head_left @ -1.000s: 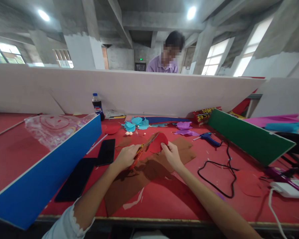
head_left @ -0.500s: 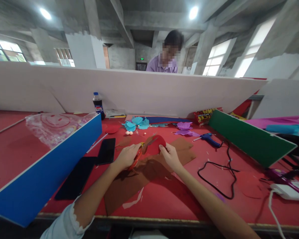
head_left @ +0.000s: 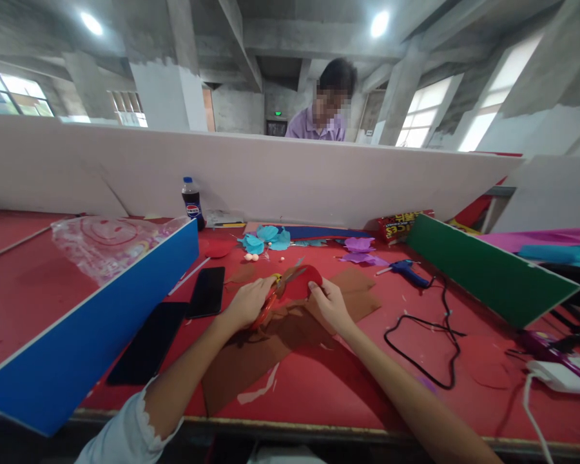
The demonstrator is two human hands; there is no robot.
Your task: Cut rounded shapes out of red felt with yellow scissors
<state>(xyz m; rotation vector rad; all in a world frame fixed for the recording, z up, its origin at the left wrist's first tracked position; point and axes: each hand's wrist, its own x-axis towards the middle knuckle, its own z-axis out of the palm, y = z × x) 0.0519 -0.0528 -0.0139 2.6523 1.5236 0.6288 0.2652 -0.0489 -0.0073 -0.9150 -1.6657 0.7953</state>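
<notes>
My left hand (head_left: 249, 301) is closed round the orange handles of a pair of scissors (head_left: 267, 307), whose blades point up and to the right. The blades lie against the left edge of a rounded red piece (head_left: 305, 281). My right hand (head_left: 327, 301) pinches that piece at its right side, thumb on top. Below both hands, brown sheets (head_left: 244, 370) lie on the red table (head_left: 357, 393). A smaller brown piece (head_left: 241, 274) is to the left of the scissors.
Two black phone-like slabs (head_left: 207, 292) and a blue board (head_left: 101, 322) stand left. Behind are a cola bottle (head_left: 192, 205), turquoise petals (head_left: 270, 238) and purple petals (head_left: 360, 250). At right are a blue glue gun (head_left: 410, 273), its black cord and a green board (head_left: 488, 274). A person (head_left: 319, 122) is beyond the white panel.
The scissors' blades have shifted slightly against the red piece. Both hands keep their grips and have hardly moved; the whole view has shifted a little.
</notes>
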